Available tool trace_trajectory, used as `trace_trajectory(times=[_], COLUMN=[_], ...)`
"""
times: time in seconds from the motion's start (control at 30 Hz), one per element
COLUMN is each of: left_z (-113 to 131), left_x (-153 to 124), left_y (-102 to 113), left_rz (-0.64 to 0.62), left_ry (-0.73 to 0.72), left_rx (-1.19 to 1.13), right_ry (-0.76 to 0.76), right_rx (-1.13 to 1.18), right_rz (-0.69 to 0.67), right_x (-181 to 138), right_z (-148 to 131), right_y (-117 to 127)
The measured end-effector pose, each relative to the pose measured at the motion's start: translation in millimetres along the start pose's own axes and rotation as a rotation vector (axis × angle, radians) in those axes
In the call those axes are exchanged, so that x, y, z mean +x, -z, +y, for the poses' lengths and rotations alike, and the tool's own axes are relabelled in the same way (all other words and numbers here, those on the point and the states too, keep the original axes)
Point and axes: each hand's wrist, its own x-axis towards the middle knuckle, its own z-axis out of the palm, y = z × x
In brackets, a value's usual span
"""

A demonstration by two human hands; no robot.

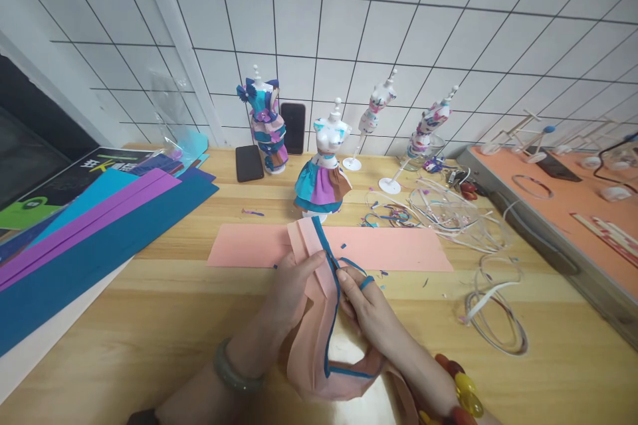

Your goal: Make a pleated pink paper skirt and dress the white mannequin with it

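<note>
The wooden counter point(199, 319) carries everything near the hands. Across it lies a flat salmon-pink sheet point(239, 246). In front of this sheet, overlapping it at the top, is a pleated pink strip point(299, 355), held up by both hands and curving toward the person. A small mannequin point(323, 176) in a multicoloured skirt stands just behind the sheet. The left hand point(289, 279) pinches the folds, thumb on top. The right hand point(366, 309) has thumb and index fingers pinching at the strip's blue edge; whether they also hold a small tool, I cannot tell. This edge is a narrow blue trim point(349, 372).

The step in hand seems to be working this trim along the border. The next move probably calls for a light, even pinch, keeping the folds closed.
</note>
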Motion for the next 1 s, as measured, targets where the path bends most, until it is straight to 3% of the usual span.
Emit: trace_trajectory(times=[1.0], left_z=[-2.8], left_x=[-1.7], left_y=[-1.9], left_rz=[-0.027], left_ry=[0.037], left_rx=[-0.001], right_ry=[-0.039], right_rx=[0.031], right_rz=[0.025], right_x=[1.3], right_z=[2.5], right_y=[0.7])
